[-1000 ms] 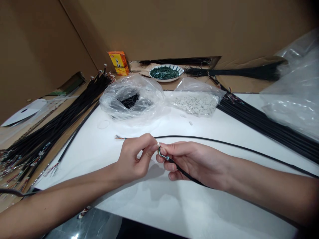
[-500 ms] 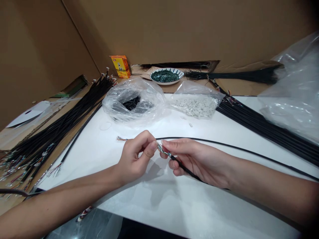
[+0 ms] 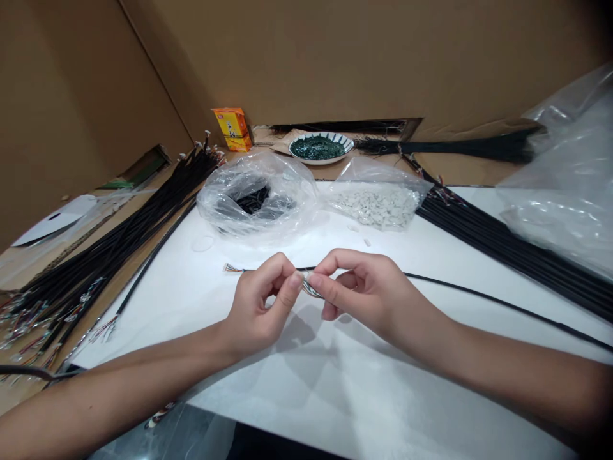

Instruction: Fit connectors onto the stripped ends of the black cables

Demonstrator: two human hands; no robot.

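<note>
Hands (image 3: 256, 305) (image 3: 359, 287) pinching twisted striped cable end (image 3: 310, 289)

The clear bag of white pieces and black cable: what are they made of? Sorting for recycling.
The black cable looks like smooth matte plastic; its bared part between left hand and right hand glints silvery, perhaps metal. The clear bag seems thin glossy plastic film.

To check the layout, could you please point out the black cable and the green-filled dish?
Black cable (image 3: 479, 295): head view, its right-hand stretch.
Dish (image 3: 317, 162): head view, its front rim.
</note>
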